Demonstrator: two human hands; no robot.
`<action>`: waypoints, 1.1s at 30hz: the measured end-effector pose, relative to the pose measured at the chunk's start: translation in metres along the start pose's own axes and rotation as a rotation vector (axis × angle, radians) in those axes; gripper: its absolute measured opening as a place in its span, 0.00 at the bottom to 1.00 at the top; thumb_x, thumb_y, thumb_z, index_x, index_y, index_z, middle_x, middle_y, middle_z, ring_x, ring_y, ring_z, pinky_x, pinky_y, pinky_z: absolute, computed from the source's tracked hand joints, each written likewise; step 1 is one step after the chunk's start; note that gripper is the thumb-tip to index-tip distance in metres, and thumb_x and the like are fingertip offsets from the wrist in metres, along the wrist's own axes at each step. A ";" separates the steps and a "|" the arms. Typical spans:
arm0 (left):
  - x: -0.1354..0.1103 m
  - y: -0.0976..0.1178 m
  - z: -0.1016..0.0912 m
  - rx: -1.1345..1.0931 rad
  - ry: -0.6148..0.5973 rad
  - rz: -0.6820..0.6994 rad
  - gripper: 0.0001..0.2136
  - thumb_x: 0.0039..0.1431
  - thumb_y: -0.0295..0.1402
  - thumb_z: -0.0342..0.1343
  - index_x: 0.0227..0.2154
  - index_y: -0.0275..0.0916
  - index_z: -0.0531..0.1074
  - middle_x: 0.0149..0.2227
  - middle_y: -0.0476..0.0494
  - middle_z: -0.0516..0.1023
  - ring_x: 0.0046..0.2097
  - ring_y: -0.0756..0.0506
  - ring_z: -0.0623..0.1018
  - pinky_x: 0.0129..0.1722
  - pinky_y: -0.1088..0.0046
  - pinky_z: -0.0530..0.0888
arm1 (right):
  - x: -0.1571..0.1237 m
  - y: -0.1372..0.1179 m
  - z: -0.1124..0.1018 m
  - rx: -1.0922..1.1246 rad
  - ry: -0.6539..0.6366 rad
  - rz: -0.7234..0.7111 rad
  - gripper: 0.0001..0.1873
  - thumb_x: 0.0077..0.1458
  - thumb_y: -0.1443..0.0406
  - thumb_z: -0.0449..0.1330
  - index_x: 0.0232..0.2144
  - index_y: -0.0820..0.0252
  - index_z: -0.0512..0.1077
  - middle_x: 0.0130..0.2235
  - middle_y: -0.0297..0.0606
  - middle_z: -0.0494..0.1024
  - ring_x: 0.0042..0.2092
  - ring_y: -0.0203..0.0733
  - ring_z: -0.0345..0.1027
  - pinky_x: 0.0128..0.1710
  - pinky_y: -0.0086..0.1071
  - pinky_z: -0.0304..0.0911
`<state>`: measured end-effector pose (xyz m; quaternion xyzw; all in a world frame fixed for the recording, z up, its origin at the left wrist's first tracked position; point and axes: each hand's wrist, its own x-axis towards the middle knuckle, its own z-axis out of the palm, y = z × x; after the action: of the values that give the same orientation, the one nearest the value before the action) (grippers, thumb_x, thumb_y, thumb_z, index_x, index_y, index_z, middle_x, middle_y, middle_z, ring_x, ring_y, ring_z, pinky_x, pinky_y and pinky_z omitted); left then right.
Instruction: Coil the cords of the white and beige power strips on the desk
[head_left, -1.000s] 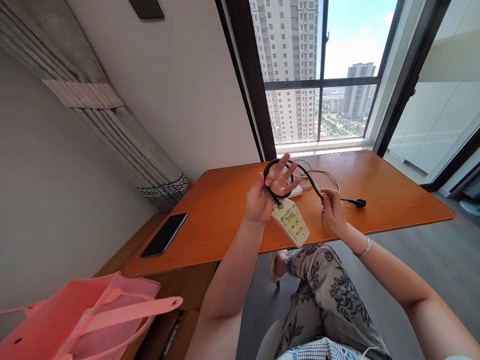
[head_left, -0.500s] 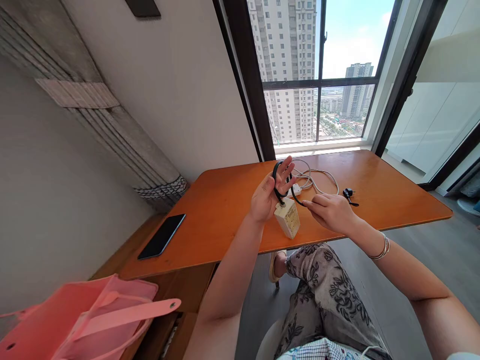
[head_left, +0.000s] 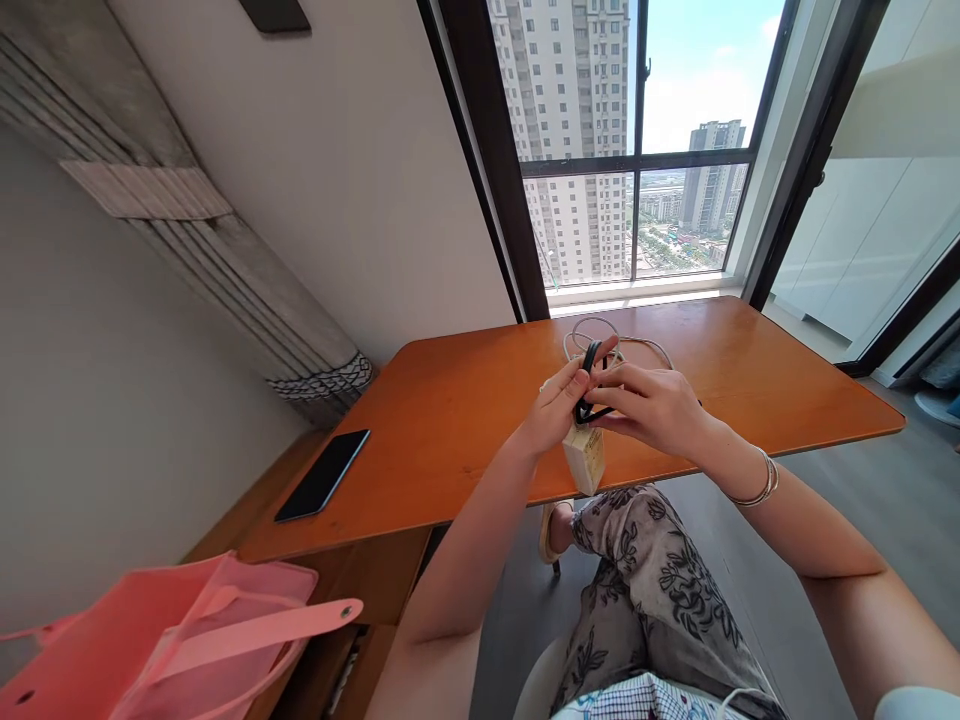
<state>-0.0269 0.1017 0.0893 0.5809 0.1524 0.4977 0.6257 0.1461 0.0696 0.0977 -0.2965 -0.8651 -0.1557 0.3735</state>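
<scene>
Both hands meet over the table's near edge around a looped black cable (head_left: 590, 380). My left hand (head_left: 556, 405) is closed on the loops, thumb toward me. Against them from the right presses my right hand (head_left: 651, 402), its fingers bent around the cable. A cream-coloured block (head_left: 585, 460), like a power strip or adapter, hangs below the loops on that cable. Behind the hands lies a loosely coiled white cable (head_left: 651, 345), partly hidden by my fingers.
The orange-brown wooden table (head_left: 450, 400) runs up to the window. A black phone (head_left: 322, 475) lies on its left side. In the lower left corner stands a pink bag (head_left: 180, 640) with a strap. My legs are under the near edge.
My right hand has moved left and up to meet my left hand at the loops. My left hand has turned and closed further. The cream block has shifted slightly right and down.
</scene>
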 end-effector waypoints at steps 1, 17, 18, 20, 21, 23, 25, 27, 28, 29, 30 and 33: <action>-0.001 -0.001 -0.001 0.018 0.007 -0.028 0.18 0.51 0.50 0.66 0.33 0.39 0.74 0.43 0.43 0.80 0.45 0.44 0.80 0.42 0.71 0.77 | 0.002 0.003 -0.002 0.034 0.018 0.057 0.15 0.63 0.53 0.59 0.46 0.52 0.77 0.44 0.41 0.76 0.40 0.40 0.72 0.35 0.32 0.65; 0.006 -0.006 -0.001 0.061 -0.249 -0.298 0.23 0.52 0.54 0.62 0.30 0.37 0.65 0.23 0.47 0.76 0.11 0.58 0.58 0.12 0.80 0.47 | 0.024 0.044 -0.027 0.426 -0.266 0.216 0.15 0.54 0.52 0.67 0.39 0.55 0.81 0.34 0.36 0.80 0.34 0.38 0.71 0.35 0.32 0.64; 0.006 -0.007 -0.003 0.023 -0.275 -0.305 0.23 0.53 0.55 0.61 0.29 0.37 0.65 0.23 0.46 0.77 0.11 0.58 0.57 0.11 0.80 0.47 | 0.023 0.046 -0.026 0.467 -0.263 0.234 0.15 0.55 0.52 0.66 0.38 0.56 0.81 0.34 0.36 0.80 0.34 0.37 0.70 0.35 0.32 0.64; 0.006 -0.009 -0.007 -0.074 -0.290 -0.301 0.23 0.54 0.54 0.60 0.26 0.38 0.62 0.19 0.49 0.73 0.11 0.59 0.53 0.11 0.80 0.46 | 0.018 0.051 -0.020 0.544 -0.233 0.302 0.15 0.56 0.52 0.65 0.37 0.57 0.81 0.34 0.37 0.80 0.35 0.38 0.70 0.36 0.33 0.65; 0.005 -0.009 -0.009 -0.124 -0.276 -0.291 0.23 0.55 0.53 0.60 0.25 0.39 0.60 0.17 0.52 0.70 0.11 0.59 0.51 0.11 0.81 0.46 | 0.014 0.054 -0.016 0.602 -0.214 0.344 0.16 0.57 0.52 0.64 0.38 0.58 0.81 0.34 0.37 0.80 0.36 0.38 0.71 0.37 0.33 0.66; 0.003 -0.008 -0.011 -0.213 -0.210 -0.281 0.21 0.60 0.49 0.58 0.24 0.39 0.58 0.14 0.57 0.62 0.11 0.59 0.48 0.11 0.82 0.48 | 0.005 0.057 -0.007 0.796 -0.204 0.427 0.18 0.57 0.51 0.64 0.41 0.59 0.79 0.37 0.38 0.81 0.38 0.40 0.72 0.39 0.35 0.68; 0.001 -0.007 -0.012 -0.286 -0.143 -0.300 0.20 0.64 0.46 0.54 0.23 0.39 0.58 0.13 0.59 0.56 0.11 0.59 0.47 0.12 0.83 0.50 | -0.004 0.059 0.000 1.040 -0.229 0.506 0.22 0.56 0.51 0.64 0.45 0.60 0.77 0.40 0.40 0.81 0.41 0.41 0.74 0.42 0.37 0.71; 0.000 -0.007 -0.010 -0.345 -0.098 -0.329 0.20 0.68 0.44 0.50 0.23 0.39 0.58 0.13 0.61 0.51 0.11 0.59 0.46 0.12 0.83 0.51 | -0.011 0.057 0.005 1.237 -0.258 0.584 0.24 0.55 0.50 0.65 0.47 0.60 0.75 0.39 0.41 0.81 0.42 0.42 0.76 0.43 0.38 0.72; 0.000 -0.007 -0.010 -0.366 -0.082 -0.343 0.19 0.68 0.44 0.49 0.23 0.39 0.58 0.13 0.61 0.49 0.11 0.59 0.45 0.12 0.83 0.51 | -0.013 0.055 0.007 1.303 -0.261 0.622 0.24 0.55 0.50 0.66 0.47 0.60 0.75 0.37 0.40 0.81 0.41 0.42 0.77 0.43 0.37 0.73; 0.000 -0.007 -0.009 -0.383 -0.067 -0.354 0.20 0.69 0.44 0.49 0.23 0.39 0.58 0.13 0.61 0.48 0.11 0.58 0.45 0.12 0.83 0.51 | -0.014 0.052 0.008 1.356 -0.253 0.654 0.24 0.54 0.50 0.66 0.46 0.60 0.75 0.35 0.38 0.80 0.40 0.42 0.77 0.42 0.37 0.73; 0.000 -0.007 -0.008 -0.395 -0.053 -0.365 0.20 0.69 0.44 0.48 0.23 0.39 0.58 0.13 0.62 0.47 0.11 0.58 0.45 0.12 0.83 0.51 | -0.015 0.050 0.009 1.401 -0.235 0.677 0.24 0.54 0.50 0.66 0.45 0.61 0.75 0.33 0.36 0.79 0.39 0.42 0.78 0.41 0.36 0.73; 0.000 -0.007 -0.007 -0.416 -0.055 -0.377 0.19 0.69 0.44 0.47 0.24 0.39 0.60 0.13 0.62 0.46 0.11 0.58 0.45 0.13 0.83 0.52 | -0.015 0.044 0.014 1.518 -0.167 0.705 0.24 0.53 0.50 0.67 0.44 0.62 0.75 0.28 0.33 0.75 0.34 0.39 0.76 0.38 0.34 0.73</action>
<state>-0.0291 0.1071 0.0817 0.4148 0.1354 0.3770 0.8170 0.1744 0.1046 0.0797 -0.2282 -0.6163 0.6168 0.4331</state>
